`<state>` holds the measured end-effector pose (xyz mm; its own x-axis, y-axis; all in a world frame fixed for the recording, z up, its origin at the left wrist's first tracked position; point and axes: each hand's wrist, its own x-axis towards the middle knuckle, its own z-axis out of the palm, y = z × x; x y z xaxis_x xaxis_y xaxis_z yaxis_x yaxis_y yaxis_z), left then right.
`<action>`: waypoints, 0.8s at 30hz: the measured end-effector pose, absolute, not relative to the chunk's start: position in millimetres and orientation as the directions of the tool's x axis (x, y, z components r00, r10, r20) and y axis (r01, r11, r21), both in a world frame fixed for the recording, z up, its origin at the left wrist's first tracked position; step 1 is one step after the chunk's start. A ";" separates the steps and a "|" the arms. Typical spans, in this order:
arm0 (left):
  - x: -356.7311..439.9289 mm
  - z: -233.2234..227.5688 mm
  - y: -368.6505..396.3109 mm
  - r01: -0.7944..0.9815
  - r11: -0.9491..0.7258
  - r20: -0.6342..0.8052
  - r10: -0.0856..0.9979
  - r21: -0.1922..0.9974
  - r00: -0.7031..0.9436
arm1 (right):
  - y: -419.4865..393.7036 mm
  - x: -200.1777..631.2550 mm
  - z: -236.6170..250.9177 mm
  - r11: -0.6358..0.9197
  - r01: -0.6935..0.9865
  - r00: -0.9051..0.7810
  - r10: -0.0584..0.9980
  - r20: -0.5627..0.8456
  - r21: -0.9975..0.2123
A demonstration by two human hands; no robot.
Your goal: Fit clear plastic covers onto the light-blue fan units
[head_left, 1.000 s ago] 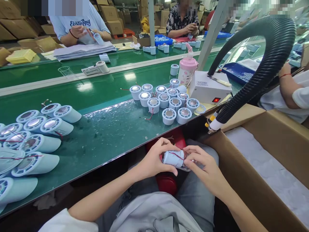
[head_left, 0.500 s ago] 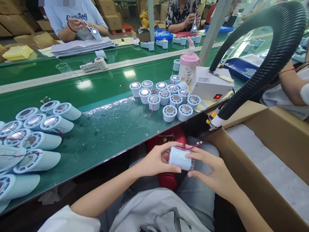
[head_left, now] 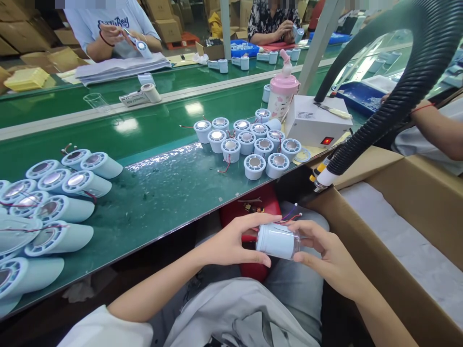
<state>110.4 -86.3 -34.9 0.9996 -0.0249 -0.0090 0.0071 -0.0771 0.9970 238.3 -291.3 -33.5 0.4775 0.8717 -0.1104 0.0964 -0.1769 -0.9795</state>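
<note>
Above my lap, both hands hold a light blue cylindrical fan housing (head_left: 277,241) lying on its side. My left hand (head_left: 238,241) grips its left end, thumb below and fingers along the top. At the other end, my right hand (head_left: 323,250) closes its fingers and thumb around a clear plastic rim. Thin red and purple wires with white connectors (head_left: 297,212) stick up behind the housing. Similar round housings with silver discs (head_left: 254,165) stand on the green bench just beyond, and longer slanted ones (head_left: 65,207) lie at the left.
A white box with a lit red switch (head_left: 318,120) and a black corrugated hose (head_left: 390,101) stand at the right, beside a pink-lidded cup (head_left: 284,91). An open carton (head_left: 369,231) is at my right. Below the bench edge is a red stool (head_left: 269,202). Co-workers sit across the bench.
The housing has turned slightly and shifted a little right and down in my hands. My right fingers have curled from the housing's top to its clear end. The wires have spread apart.
</note>
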 end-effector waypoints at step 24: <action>113.1 -33.8 -83.4 -0.138 -0.205 0.125 -0.078 0.969 0.989 | -279.8 234.6 -43.5 -0.204 -0.459 0.444 0.790 -0.422 -0.865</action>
<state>113.1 -83.4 -33.8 0.9891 -0.0783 0.1247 -0.1383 -0.2046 0.9690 234.6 -279.8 -43.5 0.4442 0.7904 -0.4220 -0.4588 -0.2039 -0.8648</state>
